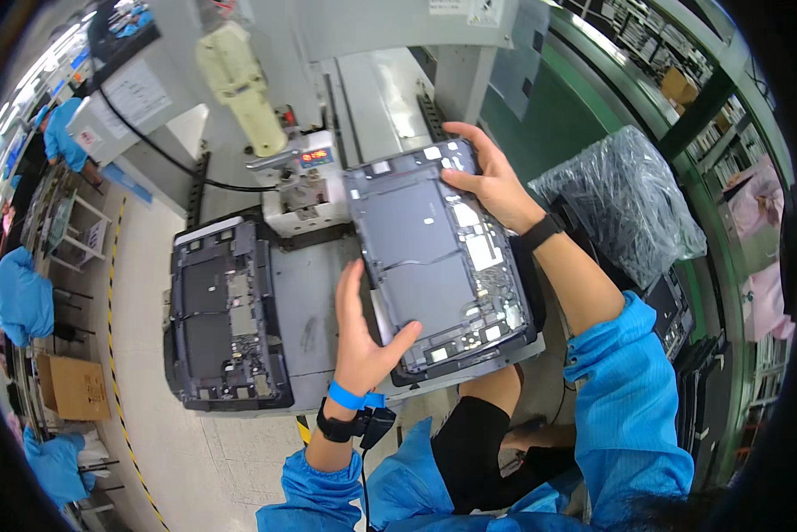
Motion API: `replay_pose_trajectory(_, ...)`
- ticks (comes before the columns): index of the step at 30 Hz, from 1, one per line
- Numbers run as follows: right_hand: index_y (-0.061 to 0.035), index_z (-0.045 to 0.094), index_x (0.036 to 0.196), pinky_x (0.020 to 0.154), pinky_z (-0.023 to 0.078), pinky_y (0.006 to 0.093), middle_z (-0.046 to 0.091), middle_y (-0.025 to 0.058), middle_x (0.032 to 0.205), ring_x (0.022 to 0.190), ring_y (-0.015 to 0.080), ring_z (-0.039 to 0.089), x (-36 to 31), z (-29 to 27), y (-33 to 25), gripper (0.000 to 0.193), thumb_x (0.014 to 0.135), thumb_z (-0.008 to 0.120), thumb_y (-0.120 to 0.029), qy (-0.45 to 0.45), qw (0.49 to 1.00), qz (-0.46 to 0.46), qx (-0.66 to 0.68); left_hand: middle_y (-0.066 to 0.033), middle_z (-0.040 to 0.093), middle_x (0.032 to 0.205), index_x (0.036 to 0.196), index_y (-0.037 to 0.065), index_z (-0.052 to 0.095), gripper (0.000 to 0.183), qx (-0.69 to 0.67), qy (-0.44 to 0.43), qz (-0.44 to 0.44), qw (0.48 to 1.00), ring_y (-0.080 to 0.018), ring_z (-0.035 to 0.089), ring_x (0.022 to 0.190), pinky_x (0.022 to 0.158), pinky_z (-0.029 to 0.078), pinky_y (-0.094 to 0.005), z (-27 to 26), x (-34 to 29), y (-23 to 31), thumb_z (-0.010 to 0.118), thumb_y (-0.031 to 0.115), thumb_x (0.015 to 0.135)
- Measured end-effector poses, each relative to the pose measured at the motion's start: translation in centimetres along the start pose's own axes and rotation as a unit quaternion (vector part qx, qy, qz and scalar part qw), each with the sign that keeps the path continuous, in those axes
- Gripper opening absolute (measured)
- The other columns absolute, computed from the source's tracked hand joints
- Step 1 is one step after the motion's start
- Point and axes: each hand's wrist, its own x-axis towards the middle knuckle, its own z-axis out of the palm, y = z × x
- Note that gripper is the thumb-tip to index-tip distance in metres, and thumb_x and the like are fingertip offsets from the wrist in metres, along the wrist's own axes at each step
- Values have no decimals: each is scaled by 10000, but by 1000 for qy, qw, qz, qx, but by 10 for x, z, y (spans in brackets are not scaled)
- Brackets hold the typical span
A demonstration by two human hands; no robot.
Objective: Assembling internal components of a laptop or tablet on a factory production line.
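An opened tablet [412, 226] lies tilted over a black holder [533, 310], its grey battery cells and circuit board bared. My right hand [496, 188] grips its far right corner, thumb on top and fingers curled round the far edge. At the near left corner, my left hand [363, 341] has its thumb over the tablet, with the fingers stretched along the left side. A black band and a blue strap with a cord circle my left wrist. Left of these, a second opened tablet [208, 297] rests in another black holder [281, 377].
A small device with a red display [314, 158] stands between the holders, below a cream-coloured machine part [239, 84]. A grey machine frame [390, 31] spans the back. At right is a plastic-wrapped bundle [625, 199]. People in blue [24, 297] and a cardboard box [73, 387] are at left.
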Motion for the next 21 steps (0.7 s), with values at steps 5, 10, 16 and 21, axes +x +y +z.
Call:
replay_pose_trajectory(5, -27, 495, 1268, 808, 510, 285, 597, 81, 1064, 932, 145, 603, 1, 2, 13, 504, 828, 740, -35, 11, 998, -19, -53, -173, 357, 1483, 1523, 16, 230, 988, -86, -3, -46, 995, -286, 418, 1338, 1140, 304, -420, -2, -1, -9, 811, 120, 731)
replay_pose_trajectory(10, -19, 561, 1199, 785, 521, 329, 658, 160, 1018, 874, 215, 654, -6, -4, 18, 518, 788, 786, -239, 70, 977, 15, -200, -201, 302, 1525, 1523, 2, 220, 972, -81, -26, -48, 995, -300, 331, 1406, 1160, 264, -416, -5, 7, -5, 780, 136, 740)
replay_pose_trajectory(16, -15, 604, 1156, 978, 390, 441, 543, 170, 1156, 1118, 354, 469, -9, -3, 21, 590, 765, 752, -431, 74, 845, -148, -508, -207, 253, 1557, 1528, -12, 182, 962, -193, 6, -109, 975, -317, 272, 1442, 1183, 199, -398, 10, -7, 10, 736, 96, 749)
replay_pose_trajectory(21, 10, 601, 1173, 981, 388, 450, 550, 176, 1144, 1125, 359, 497, -27, -1, 16, 548, 831, 680, -412, 39, 781, -217, -584, -215, 228, 1566, 1537, 18, 160, 1020, -202, 82, -94, 971, -320, 206, 1473, 1205, 125, -400, 18, -20, 2, 774, 69, 725)
